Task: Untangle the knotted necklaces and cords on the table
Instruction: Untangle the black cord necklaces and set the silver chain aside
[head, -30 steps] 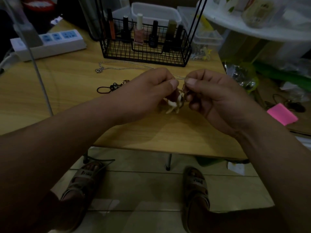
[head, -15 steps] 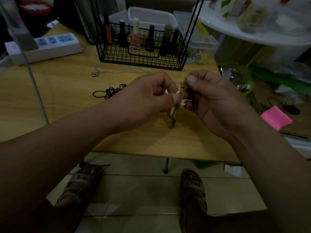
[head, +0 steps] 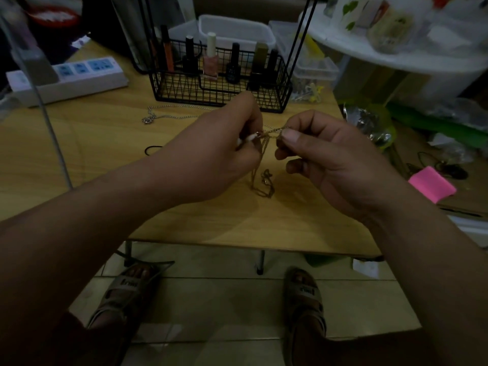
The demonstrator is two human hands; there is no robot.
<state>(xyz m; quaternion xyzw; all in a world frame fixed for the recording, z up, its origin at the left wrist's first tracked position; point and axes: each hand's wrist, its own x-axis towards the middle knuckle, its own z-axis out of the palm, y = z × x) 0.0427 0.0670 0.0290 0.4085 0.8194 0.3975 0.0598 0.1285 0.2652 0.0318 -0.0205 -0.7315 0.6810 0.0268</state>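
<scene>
A thin gold chain necklace (head: 264,180) with a small white pendant hangs between my hands above the wooden table (head: 105,143). My left hand (head: 219,159) pinches the end by the white pendant. My right hand (head: 324,159) pinches the chain a short way to the right, thumb on top. The stretch between them is taut and a tangled loop dangles below. A silver chain (head: 169,116) lies flat behind my left hand. A black cord (head: 153,150) peeks out left of my left wrist, mostly hidden.
A black wire basket (head: 219,85) with nail polish bottles stands just behind my hands. A white power strip (head: 68,77) lies at the back left, a grey cable (head: 52,133) crossing the left side. A pink block (head: 431,187) sits right of the table.
My hands have drawn apart, stretching the gold chain between them. The chain's loop now hangs lower and looser. The view has shifted slightly.
</scene>
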